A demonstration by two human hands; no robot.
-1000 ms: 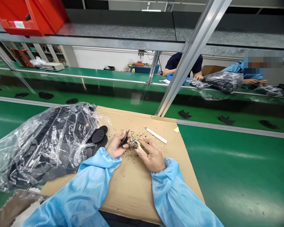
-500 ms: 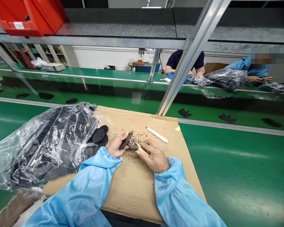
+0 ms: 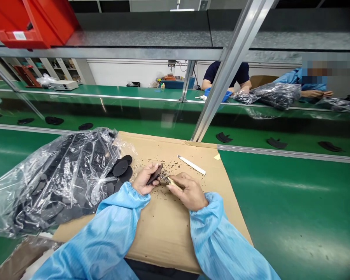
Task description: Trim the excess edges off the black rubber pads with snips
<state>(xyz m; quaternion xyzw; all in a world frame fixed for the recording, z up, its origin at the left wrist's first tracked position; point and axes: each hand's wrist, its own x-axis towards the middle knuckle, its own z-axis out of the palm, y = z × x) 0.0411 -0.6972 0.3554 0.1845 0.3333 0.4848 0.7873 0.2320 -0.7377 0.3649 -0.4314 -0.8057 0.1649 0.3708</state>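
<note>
Between the thumb and fingers of my left hand (image 3: 144, 179) is a dark round disc (image 3: 155, 175), held tilted on edge. My right hand (image 3: 190, 191) is closed around the pale yellow handles of small cutting pliers (image 3: 173, 182). Their metal jaws meet the disc's right edge; whether they bite on it is too small to tell. Many tiny black scraps lie scattered on the cardboard sheet (image 3: 163, 237) beneath both hands. Beyond my right hand lies a slim white cutter knife (image 3: 191, 165).
Left of my hands, a clear plastic bag (image 3: 67, 175) bulges with black discs, and several loose discs (image 3: 121, 168) spill from its mouth. A metal post (image 3: 218, 89) rises behind the cardboard. Upper left, a red bin (image 3: 32, 23) sits on a shelf. Two people work at the far bench.
The view has shifted slightly. My hands keep almost the same pose, with the pliers still at the disc's edge. Across the bench, the co-worker's hands at right have moved closer together.
</note>
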